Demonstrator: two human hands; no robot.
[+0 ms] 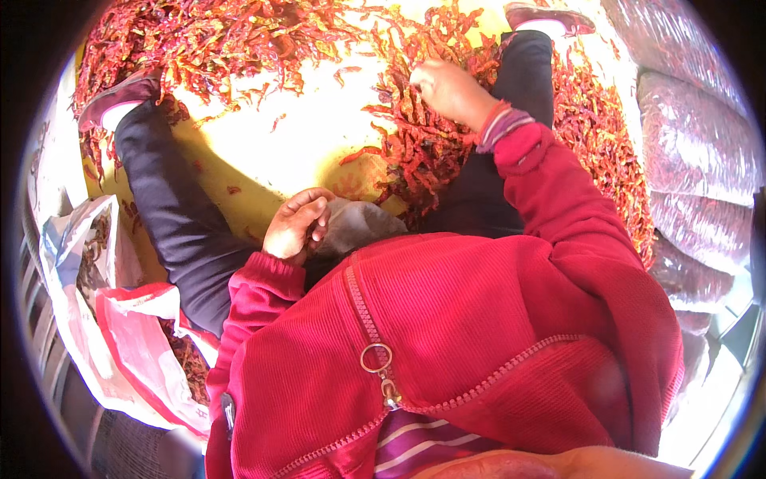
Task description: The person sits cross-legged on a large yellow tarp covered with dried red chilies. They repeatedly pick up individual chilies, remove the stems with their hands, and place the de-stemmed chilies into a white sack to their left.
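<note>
Dried red chillies (427,148) lie in a heap between my legs, on a bright yellow sheet (263,120). Over the top of this heap reaches my right hand (451,89), its fingers curled down; whatever they grip is hidden by the hand. Close to my lap my left hand (297,223) is held with bent fingers closed toward the palm, and I cannot see what is in them. Right beside it sits a grey rounded thing (359,225), perhaps cloth, partly covered by my red jacket.
More chillies (215,44) spread along the far side, and another band (598,144) runs outside my right leg. Clear plastic bags (698,136), packed full, are stacked at the right. An open white and pink sack (136,343) with chillies inside stands at my left.
</note>
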